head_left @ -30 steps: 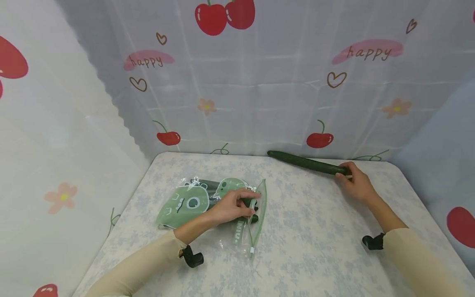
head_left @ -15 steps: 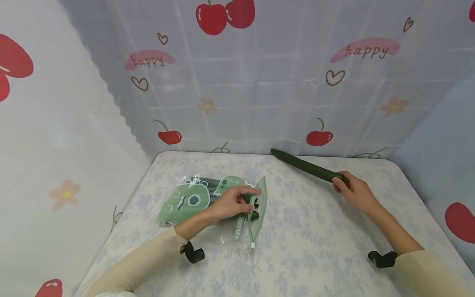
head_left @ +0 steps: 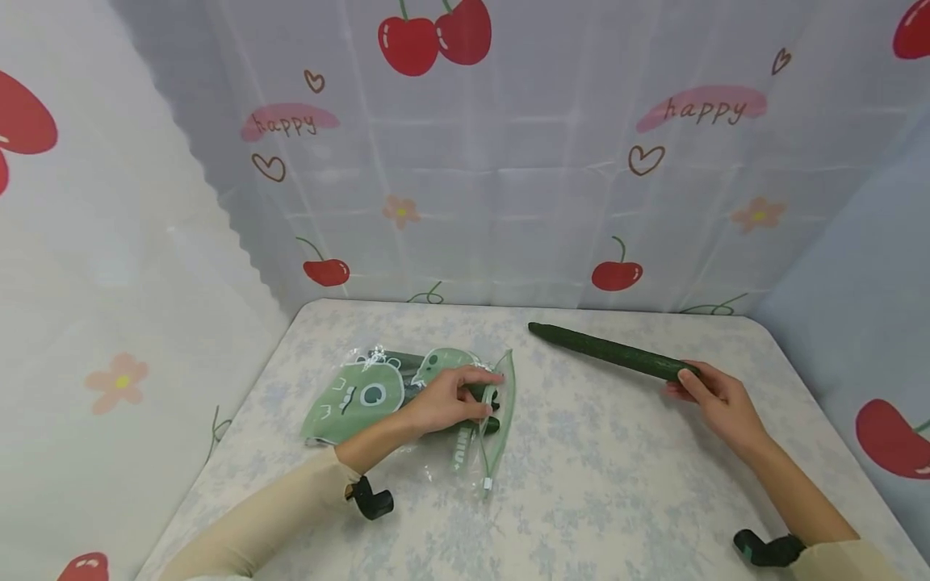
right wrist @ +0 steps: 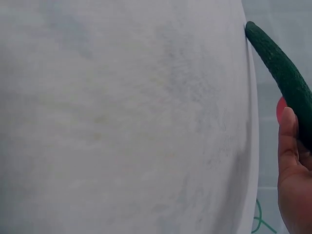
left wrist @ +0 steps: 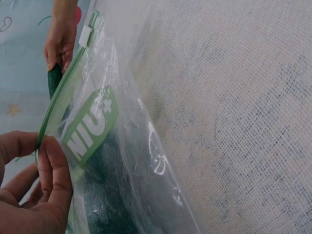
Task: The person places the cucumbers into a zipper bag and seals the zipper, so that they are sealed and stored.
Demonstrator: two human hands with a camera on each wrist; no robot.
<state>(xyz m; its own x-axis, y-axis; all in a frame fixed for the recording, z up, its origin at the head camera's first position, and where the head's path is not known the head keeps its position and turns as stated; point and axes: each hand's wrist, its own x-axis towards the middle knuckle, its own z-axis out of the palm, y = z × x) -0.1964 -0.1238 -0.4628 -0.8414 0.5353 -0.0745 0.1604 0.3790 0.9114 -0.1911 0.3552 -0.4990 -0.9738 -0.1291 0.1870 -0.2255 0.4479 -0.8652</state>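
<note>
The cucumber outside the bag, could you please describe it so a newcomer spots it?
On the patterned table, look right of the green printed bag. The right hand holds the long dark cucumber by one end. Unlike the bag's contents, it is uncovered.

Since the earlier pictures, the cucumber (head_left: 606, 349) had been drawn back towards the person by the right hand (head_left: 730, 410). Its far tip, which had been seen across the back edge of the surface (head_left: 596, 460), was now seen wholly within that edge in the head view. Its slant had been steepened, then partly levelled. The hold of the fingers (head_left: 710, 372) had been altered too: the thumb (head_left: 693, 384) was now laid along the upper side of the held end. The black wrist camera (head_left: 768, 550) had been brought lower, and most of the right sleeve (head_left: 843, 562) had been carried out of sight.
</note>
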